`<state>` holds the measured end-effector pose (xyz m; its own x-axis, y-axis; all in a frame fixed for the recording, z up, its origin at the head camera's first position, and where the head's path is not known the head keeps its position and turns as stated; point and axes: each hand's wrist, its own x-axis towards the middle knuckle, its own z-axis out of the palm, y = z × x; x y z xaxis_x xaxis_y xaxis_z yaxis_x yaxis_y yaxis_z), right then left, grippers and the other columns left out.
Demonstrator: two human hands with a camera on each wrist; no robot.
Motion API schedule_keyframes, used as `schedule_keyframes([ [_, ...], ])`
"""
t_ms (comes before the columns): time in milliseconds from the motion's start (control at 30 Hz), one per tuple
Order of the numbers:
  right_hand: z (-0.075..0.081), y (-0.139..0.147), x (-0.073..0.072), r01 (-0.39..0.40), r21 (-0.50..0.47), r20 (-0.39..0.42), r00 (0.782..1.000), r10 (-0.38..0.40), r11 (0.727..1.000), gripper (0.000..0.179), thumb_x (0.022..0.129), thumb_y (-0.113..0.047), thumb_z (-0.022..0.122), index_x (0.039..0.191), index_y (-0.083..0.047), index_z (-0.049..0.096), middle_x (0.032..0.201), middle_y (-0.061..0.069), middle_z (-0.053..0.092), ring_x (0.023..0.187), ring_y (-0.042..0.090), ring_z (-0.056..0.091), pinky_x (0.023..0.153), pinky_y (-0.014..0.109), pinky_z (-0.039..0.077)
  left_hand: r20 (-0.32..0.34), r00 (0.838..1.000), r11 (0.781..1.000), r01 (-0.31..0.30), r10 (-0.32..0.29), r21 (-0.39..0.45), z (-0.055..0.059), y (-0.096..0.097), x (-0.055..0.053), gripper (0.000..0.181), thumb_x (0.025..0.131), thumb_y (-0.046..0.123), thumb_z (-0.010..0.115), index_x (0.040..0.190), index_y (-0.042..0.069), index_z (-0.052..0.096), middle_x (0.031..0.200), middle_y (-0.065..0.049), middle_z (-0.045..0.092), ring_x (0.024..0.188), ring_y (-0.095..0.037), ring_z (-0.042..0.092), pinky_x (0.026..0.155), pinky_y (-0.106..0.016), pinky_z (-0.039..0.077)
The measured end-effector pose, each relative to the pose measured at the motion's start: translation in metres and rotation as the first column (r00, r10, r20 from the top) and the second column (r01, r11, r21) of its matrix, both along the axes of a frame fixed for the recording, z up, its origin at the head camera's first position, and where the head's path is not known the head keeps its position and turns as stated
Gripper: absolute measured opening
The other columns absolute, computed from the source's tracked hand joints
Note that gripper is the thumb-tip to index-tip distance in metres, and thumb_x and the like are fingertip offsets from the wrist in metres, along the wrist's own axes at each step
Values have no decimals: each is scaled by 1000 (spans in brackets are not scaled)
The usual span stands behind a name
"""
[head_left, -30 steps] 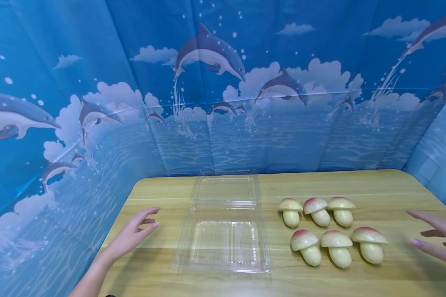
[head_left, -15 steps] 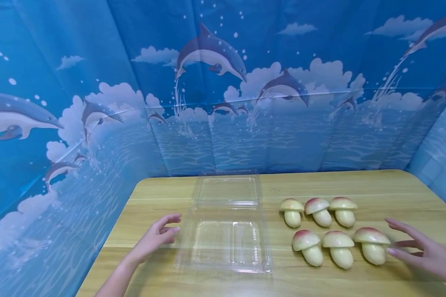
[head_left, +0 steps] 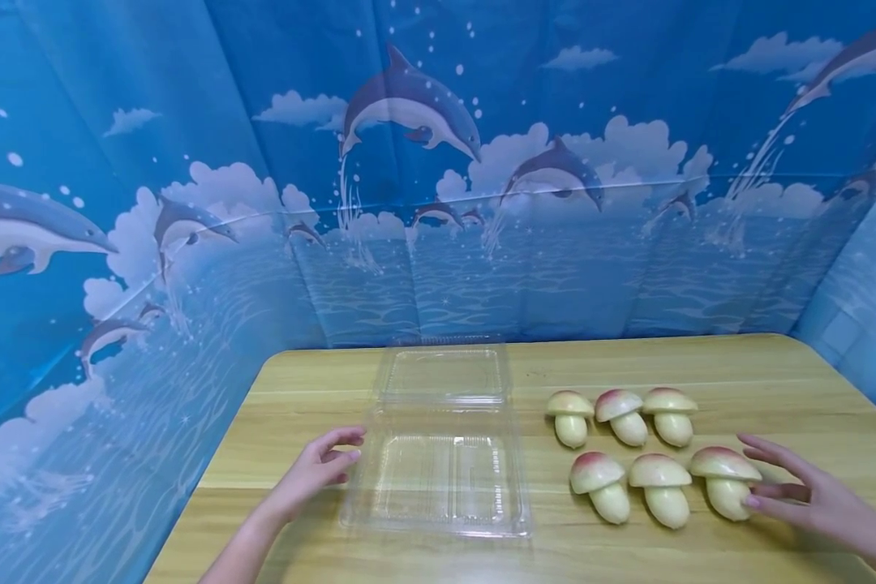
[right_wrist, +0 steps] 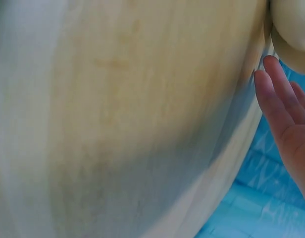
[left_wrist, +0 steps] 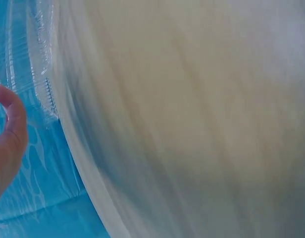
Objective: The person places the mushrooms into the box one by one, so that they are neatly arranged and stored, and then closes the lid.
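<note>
A clear plastic clamshell box lies unfolded on the table, its lid flat behind the base. At the base's left edge is my left hand, fingers loosely bent and holding nothing. In the left wrist view, fingers of that hand appear near the ribbed plastic. On the right, my right hand is spread beside a toy mushroom with a pink-tinged cap, the thumb tip right at its stem and the fingers by the cap. In the right wrist view, fingertips reach just below the pale mushroom.
To the left of that mushroom, two similar mushrooms lie in the front row. A back row of three mushrooms lies behind them. The wooden table is enclosed by a blue dolphin-print curtain.
My left hand has moved right to the box's edge. My right hand has come in leftward to the front-right mushroom. The box and mushrooms stay where they were.
</note>
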<state>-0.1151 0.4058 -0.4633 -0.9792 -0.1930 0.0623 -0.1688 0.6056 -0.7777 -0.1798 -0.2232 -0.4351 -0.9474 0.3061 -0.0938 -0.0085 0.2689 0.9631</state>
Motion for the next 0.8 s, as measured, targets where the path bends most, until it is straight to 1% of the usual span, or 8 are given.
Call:
schedule_keyframes([
  [67,-1,-1,0,-17,-19,-16,1000,16,1000,79,85,1,63,148,-23,23,114,-44,28,85,-9,55,63,19,50,5,1000,1000,3,-3,-5,-1,1,0,45,93,15,57,133,-1,45,128,-23,45,102,-31,53,78,-37,48],
  [167,1,-4,0,-5,-18,-10,1000,5,1000,77,85,0,64,147,-24,26,114,-44,30,85,-10,54,63,19,50,18,1000,1000,9,-9,-4,-3,4,-1,45,93,14,56,134,-1,44,127,-23,45,101,-29,54,77,-36,48],
  [333,5,-12,-4,26,23,65,997,-28,999,71,89,-12,63,147,-19,24,112,-42,28,88,-7,54,66,21,49,27,999,1000,-26,26,6,-2,5,-4,45,92,13,57,134,-1,44,125,-22,46,96,-27,54,74,-32,47],
  [400,5,-16,-7,27,28,83,996,-29,999,69,90,-14,62,147,-13,24,116,-36,28,89,-6,53,67,22,49,26,999,999,-38,37,10,0,3,-5,44,93,13,56,134,0,45,124,-21,46,93,-25,53,72,-30,47],
  [467,6,-19,-9,29,19,112,993,-31,999,69,90,-17,62,147,-11,22,119,-30,29,90,-5,53,68,23,49,25,999,999,-40,40,12,0,2,-5,45,93,12,56,134,-1,44,123,-22,46,92,-24,54,71,-29,47],
  [567,6,-20,-10,31,-11,170,985,-29,999,70,91,-19,60,148,-11,20,122,-22,28,91,-9,50,69,24,49,39,998,999,-42,41,18,0,2,-4,45,93,11,56,134,-2,43,123,-22,46,89,-21,54,70,-27,47],
  [667,6,-19,-9,30,-17,192,981,-26,999,70,92,-20,60,148,-11,19,121,-24,27,91,-11,49,70,24,49,51,997,998,-51,49,37,-2,3,-2,46,93,11,56,134,-3,43,120,-23,46,84,-16,54,67,-25,46],
  [800,5,-15,-4,62,6,206,977,-61,998,69,91,-23,60,148,-13,22,115,-35,25,90,-13,48,69,22,49,73,996,996,-56,51,64,-3,8,-1,47,91,12,58,134,-3,43,117,-21,47,77,-11,51,64,-22,45],
])
